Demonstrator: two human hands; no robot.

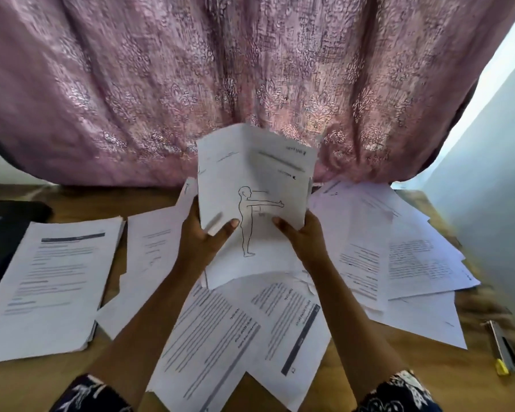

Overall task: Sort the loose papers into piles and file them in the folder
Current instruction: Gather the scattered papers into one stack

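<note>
Early going: your left hand (pixel 204 234) and right hand (pixel 300 237) each grip a raised sheaf (pixel 250 173) over mid-table, one pile (pixel 51 281) squared at left, loose papers (pixel 414 263) scattered centre and right, nothing visibly filed.

Stacked pile (pixel 51 286) lies left on the table (pixel 428 367); loose papers (pixel 414 263) spread right; curtain (pixel 250 69) behind
</note>
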